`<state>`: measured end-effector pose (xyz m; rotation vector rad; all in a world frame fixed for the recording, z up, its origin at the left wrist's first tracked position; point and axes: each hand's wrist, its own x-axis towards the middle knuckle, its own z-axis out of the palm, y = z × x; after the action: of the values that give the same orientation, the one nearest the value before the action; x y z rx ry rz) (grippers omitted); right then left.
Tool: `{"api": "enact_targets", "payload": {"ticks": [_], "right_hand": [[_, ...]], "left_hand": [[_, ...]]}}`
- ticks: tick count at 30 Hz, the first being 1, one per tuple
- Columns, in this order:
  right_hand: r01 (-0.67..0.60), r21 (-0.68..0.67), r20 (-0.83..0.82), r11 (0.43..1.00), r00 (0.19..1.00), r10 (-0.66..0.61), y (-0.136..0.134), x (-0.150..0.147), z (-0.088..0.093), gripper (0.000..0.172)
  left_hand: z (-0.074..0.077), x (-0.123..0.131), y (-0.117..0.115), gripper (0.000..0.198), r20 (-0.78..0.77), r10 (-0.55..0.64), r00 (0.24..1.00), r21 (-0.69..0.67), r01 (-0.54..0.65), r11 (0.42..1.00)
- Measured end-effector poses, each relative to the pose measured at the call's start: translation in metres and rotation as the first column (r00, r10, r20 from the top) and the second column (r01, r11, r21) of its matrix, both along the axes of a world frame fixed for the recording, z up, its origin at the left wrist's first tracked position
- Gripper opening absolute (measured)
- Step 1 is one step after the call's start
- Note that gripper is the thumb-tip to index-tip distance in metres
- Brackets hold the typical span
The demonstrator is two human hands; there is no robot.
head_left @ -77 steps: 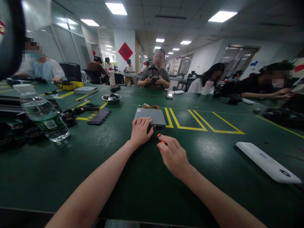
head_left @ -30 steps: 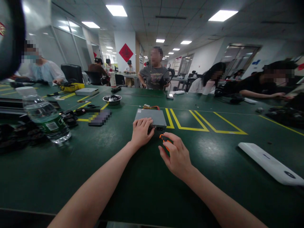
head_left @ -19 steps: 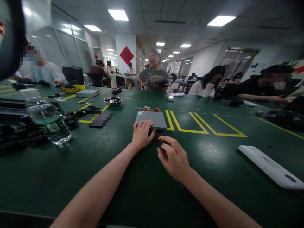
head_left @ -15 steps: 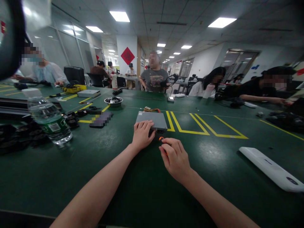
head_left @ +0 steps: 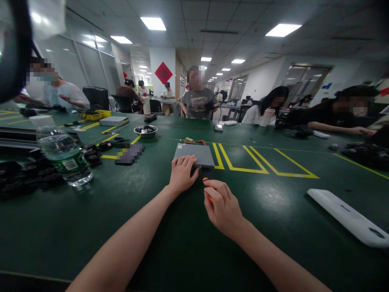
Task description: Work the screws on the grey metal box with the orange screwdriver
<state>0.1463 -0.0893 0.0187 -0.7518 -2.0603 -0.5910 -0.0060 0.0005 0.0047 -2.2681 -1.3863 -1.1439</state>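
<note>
A grey metal power supply unit [head_left: 198, 155] lies on the green table in front of me, with red and yellow wires [head_left: 196, 142] bunched behind it. My left hand [head_left: 183, 173] grips its near left corner, fingers laid over the top and thumb at the front face. In my right hand [head_left: 223, 209], closed in a pinch, is a small orange-and-black screwdriver [head_left: 210, 198]. Its orange end [head_left: 205, 179] pokes out just short of the unit's front face, to the right of my left thumb. My fingers hide most of the tool.
A water bottle [head_left: 65, 154] stands at left beside black parts [head_left: 30, 174]. Beyond are a phone [head_left: 129, 154] and a metal bowl [head_left: 146, 131] holding small items. A white oblong device [head_left: 346, 217] lies at right. Yellow tape [head_left: 249, 169] marks the table. Several people sit around; one person [head_left: 199, 101] is opposite.
My right hand has shifted slightly, and the screwdriver's orange end has turned a little. My left hand stays on the power supply unit. The person opposite has turned their head.
</note>
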Motion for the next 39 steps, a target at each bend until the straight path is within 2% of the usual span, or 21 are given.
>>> {"api": "enact_targets", "payload": {"ticks": [3, 7, 13, 16, 19, 23, 26, 30, 32, 36, 39], "right_hand": [[0.003, -0.030, 0.007, 1.000, 1.000, -0.003, -0.0016, 0.0005, 0.0015, 0.023], [0.056, 0.012, -0.015, 0.998, 0.998, -0.055, -0.0030, 0.0021, 0.0062, 0.017], [0.016, -0.021, -0.014, 1.000, 1.000, -0.016, -0.0028, 0.0003, 0.0015, 0.031], [0.063, -0.040, -0.041, 0.997, 0.997, -0.065, -0.0026, 0.0019, 0.0019, 0.024], [0.100, 0.001, -0.034, 0.995, 0.994, -0.100, -0.0023, 0.0032, 0.0031, 0.018], [0.034, -0.010, 0.043, 0.999, 0.999, -0.034, -0.0034, 0.0005, 0.0004, 0.027], [-0.009, -0.051, 0.033, 0.999, 0.999, 0.010, -0.0047, -0.0019, 0.0009, 0.027], [0.057, -0.027, 0.014, 0.998, 0.998, -0.057, -0.0057, -0.0026, 0.0055, 0.017], [0.073, 0.007, 0.002, 0.997, 0.997, -0.073, -0.0059, -0.0025, 0.0048, 0.019], [0.007, -0.016, -0.004, 1.000, 1.000, -0.007, -0.0056, -0.0013, -0.0014, 0.031], [-0.009, -0.040, -0.039, 0.999, 0.999, 0.007, -0.0042, 0.0000, -0.0014, 0.029]], "left_hand": [[-0.0005, -0.0001, -0.0002, 0.030, 0.009, -0.001, 1.000, -0.003, 0.001, 1.000], [-0.0015, -0.0003, 0.0006, 0.029, 0.010, -0.002, 1.000, 0.000, 0.002, 1.000], [-0.0008, 0.0001, 0.0005, 0.027, 0.002, 0.001, 1.000, 0.006, -0.001, 1.000], [0.0001, 0.0001, -0.0006, 0.027, 0.000, 0.004, 1.000, 0.000, -0.004, 1.000], [0.0005, -0.0001, -0.0007, 0.027, 0.001, 0.004, 1.000, -0.003, -0.004, 1.000], [0.0003, -0.0004, 0.0002, 0.028, 0.004, -0.001, 1.000, 0.001, 0.001, 1.000], [-0.0004, -0.0002, 0.0005, 0.028, 0.002, 0.004, 1.000, 0.001, -0.004, 1.000], [-0.0010, 0.0004, 0.0005, 0.028, 0.004, 0.015, 1.000, 0.006, -0.015, 1.000], [-0.0008, 0.0005, 0.0002, 0.027, 0.004, 0.014, 1.000, 0.008, -0.014, 1.000], [0.0002, 0.0002, -0.0008, 0.027, 0.002, 0.009, 1.000, 0.010, -0.009, 1.000], [0.0002, 0.0000, -0.0008, 0.026, 0.006, 0.004, 1.000, 0.013, -0.004, 1.000]]}}
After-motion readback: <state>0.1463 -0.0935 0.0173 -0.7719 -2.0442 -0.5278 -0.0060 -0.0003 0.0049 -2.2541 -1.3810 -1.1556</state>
